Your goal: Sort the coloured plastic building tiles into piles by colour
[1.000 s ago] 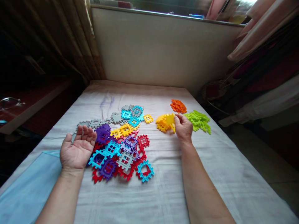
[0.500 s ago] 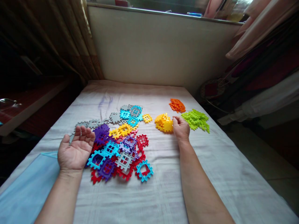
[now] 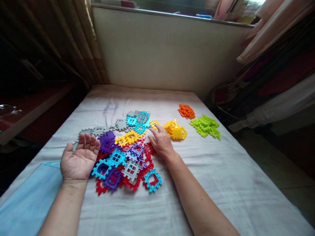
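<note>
My left hand (image 3: 80, 159) rests palm up at the left edge of a mixed pile, fingers apart and nothing in it. Over the right side of that pile, my right hand (image 3: 161, 141) has its fingers spread, palm down, by a single yellow piece (image 3: 154, 124). The pile holds toothed plastic squares: purple (image 3: 107, 141), blue (image 3: 116, 157), grey (image 3: 131, 169), red (image 3: 149, 148) and yellow (image 3: 131, 136). Right of my right hand sits a yellow heap (image 3: 175, 129). Farther right are an orange heap (image 3: 186, 111) and a green heap (image 3: 205, 126).
A pale sheet (image 3: 216, 183) covers the surface, with a light blue cloth (image 3: 36, 196) at the left. A wall (image 3: 157, 49) stands behind. Curtains (image 3: 69, 39) hang on the left, and clothes (image 3: 278, 65) on the right.
My right hand has moved left from the yellow heap to the single yellow piece, and its closed fingers have opened. A yellow piece now shows at the heap's right side. My left hand has barely moved.
</note>
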Demonstrator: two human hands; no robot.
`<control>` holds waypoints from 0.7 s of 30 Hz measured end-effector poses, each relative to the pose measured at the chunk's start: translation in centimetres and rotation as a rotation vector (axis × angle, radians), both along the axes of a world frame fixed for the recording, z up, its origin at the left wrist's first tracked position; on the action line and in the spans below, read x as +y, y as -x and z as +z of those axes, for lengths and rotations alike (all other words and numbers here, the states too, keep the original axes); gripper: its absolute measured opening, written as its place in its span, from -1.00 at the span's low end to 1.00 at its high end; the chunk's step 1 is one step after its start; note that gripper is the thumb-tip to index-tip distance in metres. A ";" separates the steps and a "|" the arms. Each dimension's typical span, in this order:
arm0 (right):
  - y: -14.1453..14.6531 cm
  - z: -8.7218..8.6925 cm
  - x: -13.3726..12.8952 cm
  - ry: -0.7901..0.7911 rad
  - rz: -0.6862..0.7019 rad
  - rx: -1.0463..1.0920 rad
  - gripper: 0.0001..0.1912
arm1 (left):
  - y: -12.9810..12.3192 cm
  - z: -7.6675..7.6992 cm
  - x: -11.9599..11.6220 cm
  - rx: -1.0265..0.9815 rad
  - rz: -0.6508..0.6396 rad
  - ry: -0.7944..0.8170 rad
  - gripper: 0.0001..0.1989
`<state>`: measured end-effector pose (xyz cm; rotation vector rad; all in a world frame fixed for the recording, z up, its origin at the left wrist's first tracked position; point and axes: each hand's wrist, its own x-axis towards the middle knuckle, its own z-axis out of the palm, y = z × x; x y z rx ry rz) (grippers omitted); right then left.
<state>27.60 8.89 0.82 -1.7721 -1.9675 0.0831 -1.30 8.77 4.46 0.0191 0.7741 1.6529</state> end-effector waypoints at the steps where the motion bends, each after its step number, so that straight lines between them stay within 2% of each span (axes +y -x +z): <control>1: 0.5 -0.2 0.0 0.021 -0.010 -0.021 -0.59 | 0.1 -0.1 0.0 -0.002 -0.008 -0.002 -0.64; 6: 2.2 0.3 0.4 0.127 -0.100 -0.107 -0.56 | 0.8 -1.2 0.0 0.035 -0.097 -0.081 -0.70; 11: 3.2 0.9 0.7 0.204 -0.188 -0.153 -0.49 | 1.1 -1.8 0.1 0.071 -0.093 -0.098 -0.70; 16: 3.1 0.4 0.6 0.182 -0.182 -0.161 -0.49 | 1.0 -1.5 0.1 0.051 -0.084 -0.062 -0.70; 21: 2.7 -0.1 0.6 0.122 -0.188 -0.142 -0.48 | 1.2 -1.8 0.1 0.095 -0.107 -0.101 -0.72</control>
